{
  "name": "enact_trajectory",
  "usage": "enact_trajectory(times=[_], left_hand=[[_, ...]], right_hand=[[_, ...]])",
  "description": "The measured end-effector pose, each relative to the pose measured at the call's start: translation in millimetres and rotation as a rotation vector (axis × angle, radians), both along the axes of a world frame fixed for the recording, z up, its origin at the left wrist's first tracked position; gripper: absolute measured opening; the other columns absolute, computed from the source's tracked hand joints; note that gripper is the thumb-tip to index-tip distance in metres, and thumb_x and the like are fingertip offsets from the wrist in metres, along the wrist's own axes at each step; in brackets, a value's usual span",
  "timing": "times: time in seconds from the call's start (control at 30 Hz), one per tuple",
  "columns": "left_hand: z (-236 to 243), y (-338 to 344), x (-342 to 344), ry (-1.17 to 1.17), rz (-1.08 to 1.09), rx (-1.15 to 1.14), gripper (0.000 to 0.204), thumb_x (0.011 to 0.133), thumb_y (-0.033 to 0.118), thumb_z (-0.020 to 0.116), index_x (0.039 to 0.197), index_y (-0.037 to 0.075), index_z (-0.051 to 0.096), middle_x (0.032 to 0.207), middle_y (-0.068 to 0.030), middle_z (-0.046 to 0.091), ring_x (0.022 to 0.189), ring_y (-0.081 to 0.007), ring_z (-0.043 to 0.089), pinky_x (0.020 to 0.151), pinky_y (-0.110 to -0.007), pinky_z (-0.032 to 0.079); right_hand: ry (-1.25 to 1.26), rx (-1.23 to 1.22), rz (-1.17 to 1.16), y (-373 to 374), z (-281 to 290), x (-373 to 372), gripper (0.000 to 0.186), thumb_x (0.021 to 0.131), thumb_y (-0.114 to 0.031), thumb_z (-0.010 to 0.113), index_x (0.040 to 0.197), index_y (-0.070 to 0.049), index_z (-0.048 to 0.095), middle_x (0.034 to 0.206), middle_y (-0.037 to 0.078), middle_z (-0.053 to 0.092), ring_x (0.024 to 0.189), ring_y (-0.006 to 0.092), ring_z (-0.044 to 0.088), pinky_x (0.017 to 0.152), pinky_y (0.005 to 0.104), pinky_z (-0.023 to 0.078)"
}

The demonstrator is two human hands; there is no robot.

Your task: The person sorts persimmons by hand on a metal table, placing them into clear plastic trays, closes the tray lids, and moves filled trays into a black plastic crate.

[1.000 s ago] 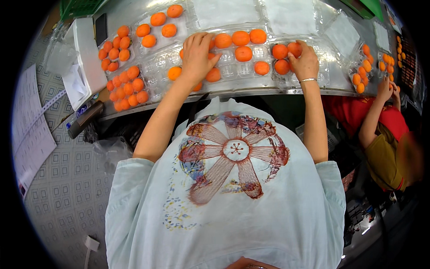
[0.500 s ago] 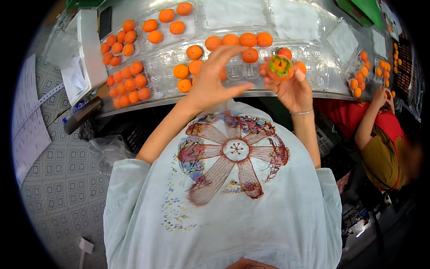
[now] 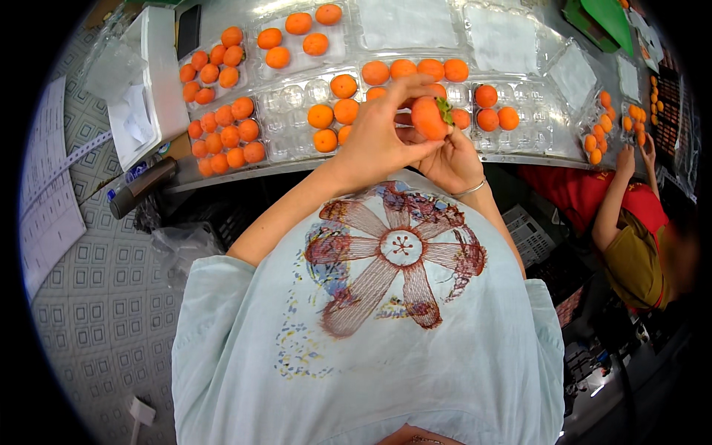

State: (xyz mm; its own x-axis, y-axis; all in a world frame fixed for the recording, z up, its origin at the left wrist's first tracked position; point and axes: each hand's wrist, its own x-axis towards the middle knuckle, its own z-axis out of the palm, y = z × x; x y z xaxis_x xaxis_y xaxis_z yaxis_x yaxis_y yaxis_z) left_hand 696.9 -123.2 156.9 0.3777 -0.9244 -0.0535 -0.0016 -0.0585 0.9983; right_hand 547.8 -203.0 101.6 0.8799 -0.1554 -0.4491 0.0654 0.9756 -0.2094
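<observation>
Above the table's near edge I hold an orange persimmon [image 3: 430, 119], turned so its green leafy cap faces right. My left hand [image 3: 374, 133] curls round it from the left, fingers over the top and thumb below. From beneath and the right, my right hand [image 3: 455, 162] grips it too; part of its fingers is hidden. Behind my hands lies a clear plastic tray [image 3: 289, 96] with round hollows, partly filled with persimmons [image 3: 343, 87]. Another clear tray [image 3: 523, 93] to the right holds several more persimmons [image 3: 487, 119].
Filled persimmon trays [image 3: 228, 135] stand at the left, beside a white foam box [image 3: 159, 81] and a dark phone [image 3: 189, 31]. White-lined trays [image 3: 404, 22] lie at the back. A green crate [image 3: 597, 22] is far right, where a co-worker's arms [image 3: 614, 196] reach the table.
The persimmon has moved left and turned, its cap swinging from facing me to the right. My left hand has closed onto it, and my right hand has come inward. The view has shifted slightly.
</observation>
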Motion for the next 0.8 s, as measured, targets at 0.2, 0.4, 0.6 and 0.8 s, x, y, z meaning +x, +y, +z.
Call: enact_trajectory(times=[0.2, 0.4, 0.6, 0.8], left_hand=[[-43, -7, 19, -0.542, -0.027, 0.101, 0.045, 0.072, 0.017, 0.077, 0.109, 0.003, 0.056, 0.11, -0.0123, 0.058, 0.093, -0.0295, 0.064, 0.075, -0.038, 0.053], [-73, -21, 21, -0.8, -0.135, 0.303, 0.045, 0.071, 0.022, 0.075, 0.109, 0.006, 0.056, 0.108, -0.0118, 0.056, 0.088, -0.0349, 0.061, 0.072, -0.041, 0.051], [-101, -33, 14, -1.031, -0.201, 0.292, 0.045, 0.071, 0.022, 0.074, 0.109, 0.007, 0.055, 0.105, -0.0111, 0.056, 0.087, -0.0342, 0.061, 0.073, -0.045, 0.05], [-113, -37, 8, -1.154, -0.212, 0.293, 0.043, 0.072, 0.024, 0.074, 0.106, 0.007, 0.054, 0.099, -0.01, 0.056, 0.082, -0.0321, 0.06, 0.069, -0.043, 0.047]], right_hand=[[0.311, -0.432, 0.129, -7, -11, -31, 0.037, 0.095, -0.023, 0.052, 0.122, 0.002, 0.057, 0.112, 0.014, 0.065, 0.101, 0.021, 0.064, 0.09, 0.0347, 0.051], [0.557, -0.696, 0.049, -23, -25, -82, 0.028, 0.093, -0.016, 0.058, 0.117, 0.0, 0.06, 0.105, 0.011, 0.068, 0.095, 0.0149, 0.065, 0.084, 0.0263, 0.051], [0.837, -1.186, -0.041, -52, -41, -106, 0.029, 0.085, -0.01, 0.068, 0.111, 0.0, 0.063, 0.097, 0.007, 0.069, 0.088, 0.0127, 0.064, 0.076, 0.0274, 0.052], [1.026, -1.863, -0.016, -90, -42, -83, 0.046, 0.073, -0.017, 0.075, 0.115, -0.001, 0.062, 0.105, 0.014, 0.063, 0.099, 0.0312, 0.056, 0.092, 0.0401, 0.044]])
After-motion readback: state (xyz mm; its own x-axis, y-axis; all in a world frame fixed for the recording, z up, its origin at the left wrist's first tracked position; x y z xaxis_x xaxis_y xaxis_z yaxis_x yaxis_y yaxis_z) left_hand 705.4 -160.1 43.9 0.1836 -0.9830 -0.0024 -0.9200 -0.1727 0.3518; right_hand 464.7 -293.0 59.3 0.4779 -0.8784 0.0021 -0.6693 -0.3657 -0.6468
